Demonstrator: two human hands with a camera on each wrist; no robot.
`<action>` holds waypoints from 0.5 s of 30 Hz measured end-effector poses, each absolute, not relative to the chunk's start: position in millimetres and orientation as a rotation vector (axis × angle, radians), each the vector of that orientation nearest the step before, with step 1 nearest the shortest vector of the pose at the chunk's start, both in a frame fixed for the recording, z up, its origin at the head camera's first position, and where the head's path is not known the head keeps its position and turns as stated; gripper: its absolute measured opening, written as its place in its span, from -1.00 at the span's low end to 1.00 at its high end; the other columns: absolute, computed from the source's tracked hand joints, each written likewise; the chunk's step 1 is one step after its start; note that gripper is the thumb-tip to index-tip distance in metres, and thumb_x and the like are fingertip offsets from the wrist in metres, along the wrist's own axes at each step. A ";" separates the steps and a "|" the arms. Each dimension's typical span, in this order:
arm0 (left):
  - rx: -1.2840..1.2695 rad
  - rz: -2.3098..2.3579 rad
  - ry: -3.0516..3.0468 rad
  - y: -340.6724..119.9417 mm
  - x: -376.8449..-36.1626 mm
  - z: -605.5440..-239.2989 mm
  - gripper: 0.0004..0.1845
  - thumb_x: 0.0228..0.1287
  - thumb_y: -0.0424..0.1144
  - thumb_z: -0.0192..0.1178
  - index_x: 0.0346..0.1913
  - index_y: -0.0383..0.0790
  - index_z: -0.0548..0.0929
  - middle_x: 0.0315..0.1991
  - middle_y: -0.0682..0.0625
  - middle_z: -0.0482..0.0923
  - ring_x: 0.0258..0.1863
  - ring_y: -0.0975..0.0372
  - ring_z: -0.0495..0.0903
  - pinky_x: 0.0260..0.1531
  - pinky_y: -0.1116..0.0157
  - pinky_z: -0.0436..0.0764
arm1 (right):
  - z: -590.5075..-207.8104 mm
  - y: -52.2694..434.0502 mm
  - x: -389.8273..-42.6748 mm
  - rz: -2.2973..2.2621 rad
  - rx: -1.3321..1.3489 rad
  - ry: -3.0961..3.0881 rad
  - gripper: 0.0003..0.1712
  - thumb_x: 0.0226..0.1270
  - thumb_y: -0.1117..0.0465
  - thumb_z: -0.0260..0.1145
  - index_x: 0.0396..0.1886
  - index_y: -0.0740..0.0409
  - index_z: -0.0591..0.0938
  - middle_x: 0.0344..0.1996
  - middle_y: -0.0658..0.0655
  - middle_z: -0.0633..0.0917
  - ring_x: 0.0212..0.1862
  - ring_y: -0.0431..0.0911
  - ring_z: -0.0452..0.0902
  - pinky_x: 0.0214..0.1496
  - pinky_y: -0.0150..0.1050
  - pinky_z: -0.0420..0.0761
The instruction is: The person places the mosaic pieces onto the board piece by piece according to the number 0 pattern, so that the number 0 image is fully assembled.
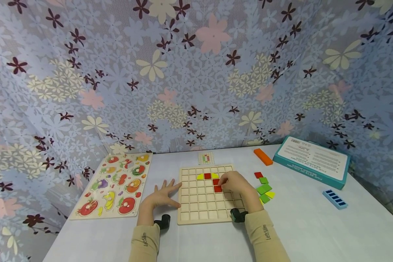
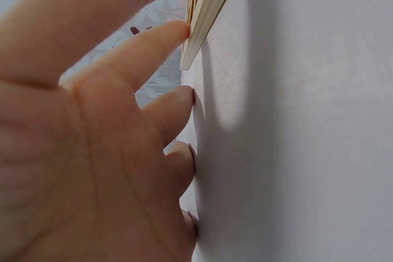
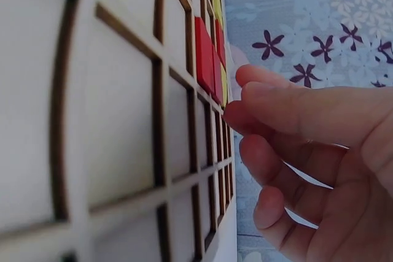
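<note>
- Touching the board point(image 1: 194, 205) at its left edge: left hand point(image 1: 161, 195), fingers spread wide, gripping nothing.
- Left wrist view shows what head view can't resolve: one fingertip against the board's side, others down by the table point(image 1: 91, 240).
- Right hand point(image 1: 236, 183) is over the board's right part, thumb and fingertips bunched nearly together. Can't tell if a piece is pinched.
- Right wrist view adds the palm side: fingertips just beside the set tiles. Head view has mostly the back of the hand.
- Board: pale wood, square cells between raised ribs, flat on the table between both hands.
- Toward the board's far side, a row: yellow, red, yellow. Two more red tiles point(image 1: 217, 189) run nearer from its right end. Yellow tiles point(image 1: 201, 177) look cut at a slant.
- Right of the board: loose tiles point(image 1: 264, 189), red, green, yellow.
- Behind the board: card point(image 1: 206, 158). Left of it: fruit puzzle point(image 1: 118, 187).
</note>
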State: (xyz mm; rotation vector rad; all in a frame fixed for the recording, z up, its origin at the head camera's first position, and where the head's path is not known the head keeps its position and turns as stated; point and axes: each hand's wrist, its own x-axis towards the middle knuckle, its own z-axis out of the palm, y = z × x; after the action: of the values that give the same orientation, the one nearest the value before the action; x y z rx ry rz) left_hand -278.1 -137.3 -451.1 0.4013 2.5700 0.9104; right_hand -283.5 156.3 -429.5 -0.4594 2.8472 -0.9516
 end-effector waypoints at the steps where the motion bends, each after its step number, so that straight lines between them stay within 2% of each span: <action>1: 0.403 0.909 2.570 -137.4 -278.0 -450.9 -0.06 -0.19 -0.11 0.43 0.37 -0.05 0.26 0.45 -0.17 -0.09 0.42 -0.13 -0.35 0.28 -0.18 -0.48 | -429.4 158.0 -283.6 -0.964 -0.456 2.847 -0.90 0.11 0.42 0.27 -0.44 0.19 0.67 -0.45 0.07 0.65 -0.33 -0.11 0.49 -0.21 -0.17 0.56; 10: 0.407 0.915 2.571 -137.5 -276.6 -449.2 -0.06 -0.18 -0.12 0.43 0.37 -0.06 0.26 0.45 -0.18 -0.10 0.42 -0.13 -0.35 0.28 -0.18 -0.49 | -430.1 187.1 -287.1 -1.081 -0.419 2.855 -0.87 0.13 0.44 0.23 -0.31 0.26 0.63 -0.43 0.09 0.60 -0.36 -0.08 0.46 -0.34 -0.22 0.51; 15: 0.403 0.920 2.572 -137.9 -276.9 -450.6 -0.07 -0.18 -0.12 0.43 0.37 -0.05 0.27 0.45 -0.17 -0.10 0.42 -0.12 -0.35 0.28 -0.18 -0.48 | -431.1 207.5 -290.5 -1.091 -0.368 2.878 -0.86 0.13 0.42 0.24 -0.28 0.27 0.62 -0.41 0.11 0.60 -0.34 -0.06 0.47 -0.29 -0.17 0.53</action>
State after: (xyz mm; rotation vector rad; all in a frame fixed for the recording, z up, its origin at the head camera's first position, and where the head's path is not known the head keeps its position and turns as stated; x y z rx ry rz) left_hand -276.9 -137.9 -450.6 0.4027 2.5716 0.9201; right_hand -290.5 207.5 -431.1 -0.3679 2.8781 -1.0907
